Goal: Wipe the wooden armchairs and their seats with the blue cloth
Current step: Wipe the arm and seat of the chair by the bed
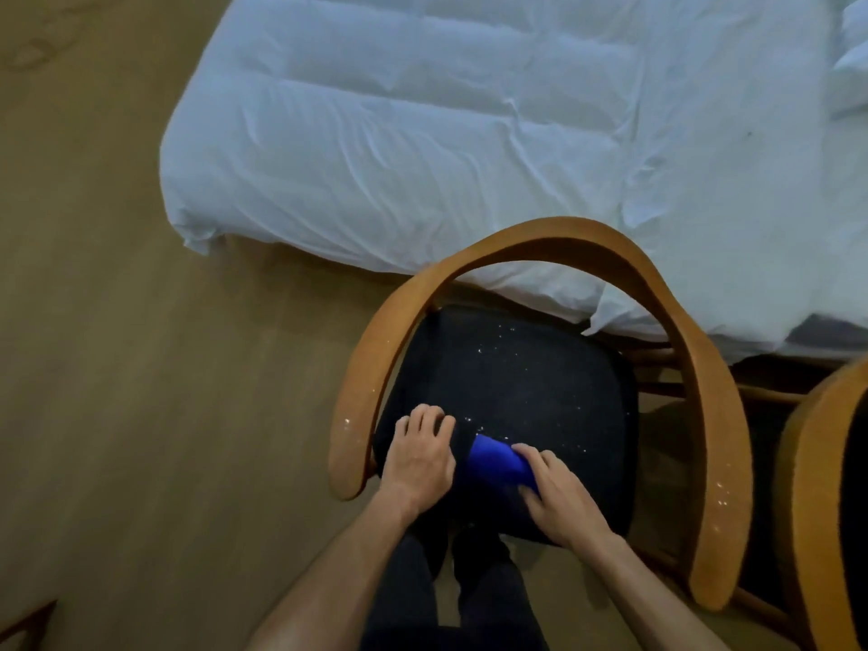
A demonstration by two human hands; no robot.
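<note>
A wooden armchair [554,242] with a curved one-piece arm and back rail stands in front of me. Its dark seat [526,382] carries scattered white specks, and specks also dot both arm ends. The blue cloth [493,462] lies bunched on the front of the seat. My right hand [559,500] lies on the cloth's right side with its fingers over it. My left hand [420,455] rests flat on the seat just left of the cloth, fingers slightly bent. A second wooden armchair [817,500] shows at the right edge.
A bed with a white duvet [469,133] fills the top of the view, right behind the chair's back. Brown floor [141,392] spreads to the left. My dark-trousered legs [451,594] stand at the seat's front edge. A piece of wooden furniture [23,627] shows bottom left.
</note>
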